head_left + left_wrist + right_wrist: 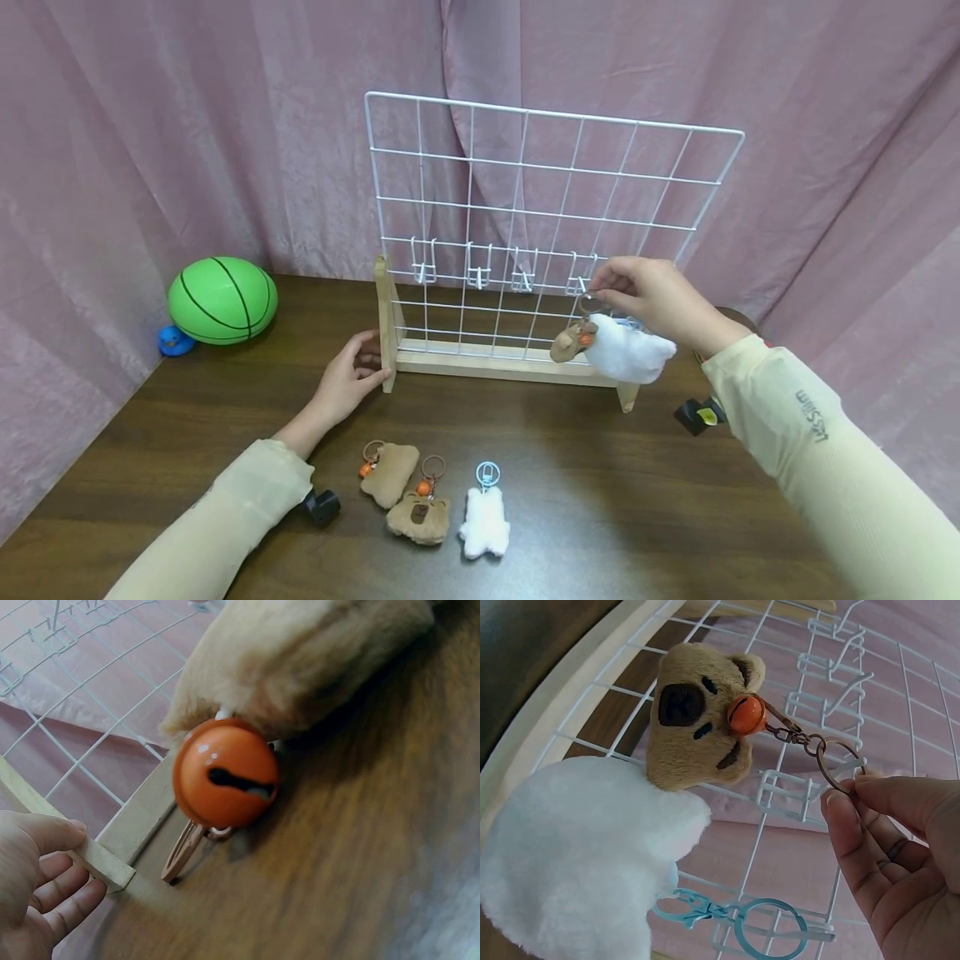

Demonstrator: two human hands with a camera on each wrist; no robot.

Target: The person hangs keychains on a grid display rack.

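My right hand point(656, 300) pinches the copper-coloured ring point(829, 776) of a brown plush animal keychain point(697, 720) between thumb and forefinger. An orange bell point(747, 715) hangs by that plush's head. The ring is at the tip of a white hook point(784, 787) on a wire grid rack point(527, 111). Beside it, a white plush keychain point(577, 855) hangs by its blue ring point(769, 930) from another hook. My left hand point(347, 379) holds the left wooden leg point(387, 333) of the rack, thumb in front and fingers curled behind.
On the table lie two brown plush keychains point(390, 475) point(420, 518) and a white one point(484, 523). Several white hooks point(425, 271) line the grid. A green ball point(222, 300) and blue rubber duck point(174, 341) stand back left. Pink curtains point(300, 125) hang behind.
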